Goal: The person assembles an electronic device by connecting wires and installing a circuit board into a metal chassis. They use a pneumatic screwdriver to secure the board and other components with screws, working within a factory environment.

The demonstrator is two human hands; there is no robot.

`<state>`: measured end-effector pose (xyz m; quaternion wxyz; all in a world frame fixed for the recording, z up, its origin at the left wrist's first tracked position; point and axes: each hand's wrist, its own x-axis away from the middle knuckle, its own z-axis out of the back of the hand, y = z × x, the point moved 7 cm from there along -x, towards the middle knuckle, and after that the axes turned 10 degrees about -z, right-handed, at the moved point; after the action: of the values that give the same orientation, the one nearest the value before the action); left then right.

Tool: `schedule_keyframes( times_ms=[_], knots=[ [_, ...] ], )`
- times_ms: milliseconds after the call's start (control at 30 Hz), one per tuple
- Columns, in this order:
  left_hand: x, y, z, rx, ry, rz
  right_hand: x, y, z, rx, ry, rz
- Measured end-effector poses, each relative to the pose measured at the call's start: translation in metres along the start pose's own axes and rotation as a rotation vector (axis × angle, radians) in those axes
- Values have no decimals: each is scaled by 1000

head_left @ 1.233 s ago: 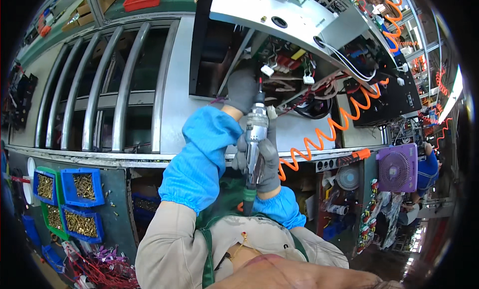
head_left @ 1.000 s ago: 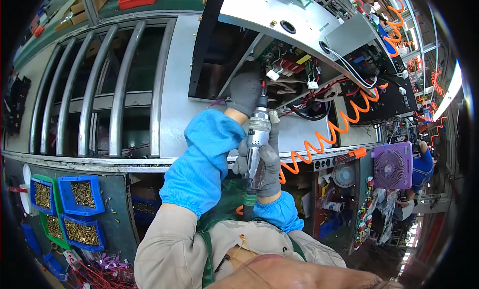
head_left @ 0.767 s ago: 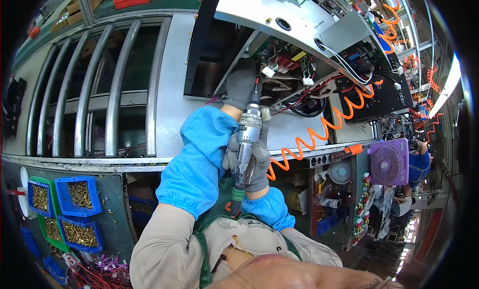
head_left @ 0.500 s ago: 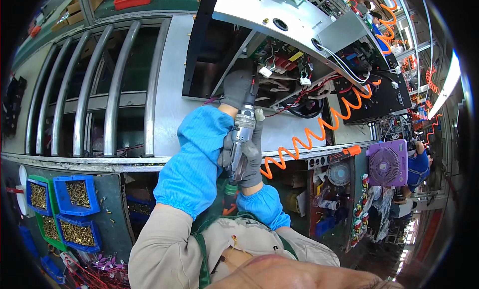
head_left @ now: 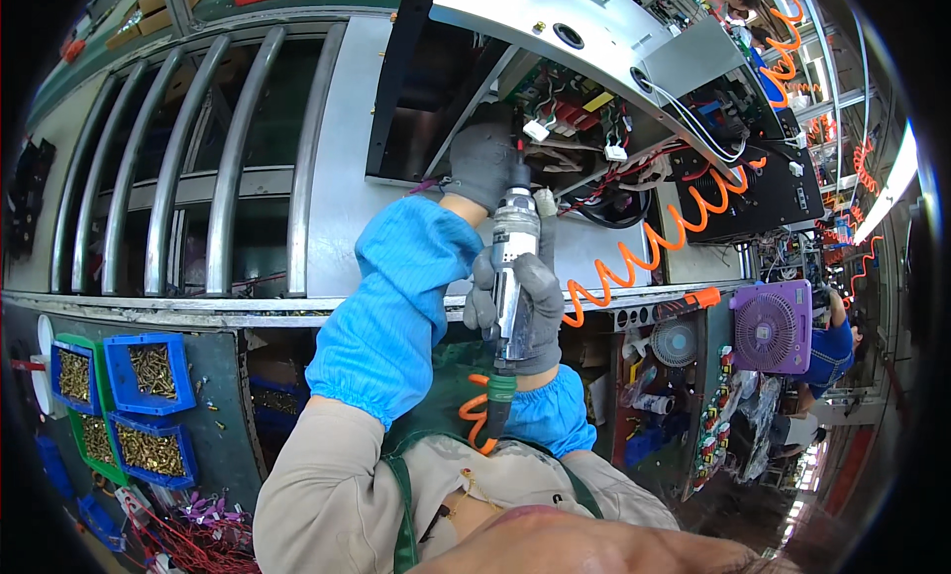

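Note:
My right hand (head_left: 536,302), in a grey glove, wraps round a silver air screwdriver (head_left: 514,247). The tool points away from me, and its red-marked tip end (head_left: 519,153) reaches the opening of a metal cabinet (head_left: 495,7). Just left of that tip is my left hand (head_left: 480,163), also grey-gloved, reaching inside the cabinet. Its fingertips are lost in the shadow, so what they touch cannot be made out. Circuit boards with red parts (head_left: 580,113) and white connectors (head_left: 536,130) sit right of the tip. A green fitting (head_left: 502,388) joins the tool's rear to an orange hose (head_left: 474,412).
Metal rollers (head_left: 233,168) lie left of the cabinet. Blue bins (head_left: 149,374) of brass-coloured screws stand at the lower left, by red wires (head_left: 203,534). A coiled orange air hose (head_left: 634,267) crosses at right, near a purple fan (head_left: 771,326) and a person in blue (head_left: 832,346).
My right hand and the screwdriver have shifted right, and the tool stands straighter in view. My left hand has moved slightly right. More of the orange hose behind the tool shows.

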<state>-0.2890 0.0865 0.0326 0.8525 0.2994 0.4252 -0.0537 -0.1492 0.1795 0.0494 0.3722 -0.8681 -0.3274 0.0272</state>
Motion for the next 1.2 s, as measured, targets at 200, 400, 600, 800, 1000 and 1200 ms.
schedule_keyframes(
  times_ms=[200,400,600,800,1000,1200],
  knots=[
    [-4,0,-5,-11,-75,73,2,-11,-17,36,-21,38],
    [11,-19,-13,48,-18,167,0,3,-6,112,-84,68],
    [4,-14,-2,24,34,93,2,-8,-11,183,51,73],
    [7,-3,17,10,-249,328,5,-12,-6,242,55,43],
    [-3,-14,-2,194,-274,260,47,-6,26,370,0,-111],
    [-2,-49,-65,564,-288,449,91,8,114,24,-23,-218]
  ],
)
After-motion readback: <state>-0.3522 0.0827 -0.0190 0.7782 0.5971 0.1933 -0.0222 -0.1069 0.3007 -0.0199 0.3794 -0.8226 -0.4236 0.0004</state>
